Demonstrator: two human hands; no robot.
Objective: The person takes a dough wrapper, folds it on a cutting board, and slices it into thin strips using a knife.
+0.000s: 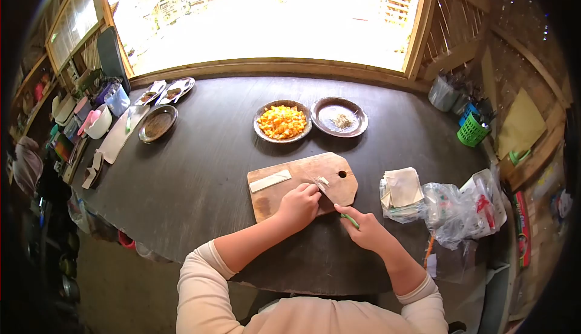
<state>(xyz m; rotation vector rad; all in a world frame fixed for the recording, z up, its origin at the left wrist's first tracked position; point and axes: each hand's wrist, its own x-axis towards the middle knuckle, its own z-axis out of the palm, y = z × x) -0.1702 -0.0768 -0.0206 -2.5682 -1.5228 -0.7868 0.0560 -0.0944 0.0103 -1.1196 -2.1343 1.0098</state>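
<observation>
A wooden cutting board (pixel 275 201) with a round hole lies in front of me. My left hand (pixel 299 206) is closed with its fingertips on the board, pressing something pale and mostly hidden. In my right hand (pixel 366 231) is a knife with a green handle (pixel 350 221); its blade points up and left, beside my left fingertips. Small pale cut bits (pixel 324 181) lie just beyond the blade. A flat whitish strip (pixel 270 181) rests at the board's left. Behind the board stand a bowl of orange chopped pieces (pixel 282 121) and a brown plate (pixel 339 117) holding thin pale shreds.
Plastic bags (pixel 451 213) and a stack of pale wrappers (pixel 403 187) lie at the right. A green basket (pixel 472 131) stands at the back right. An empty dark plate (pixel 158 123), small dishes and containers occupy the left side.
</observation>
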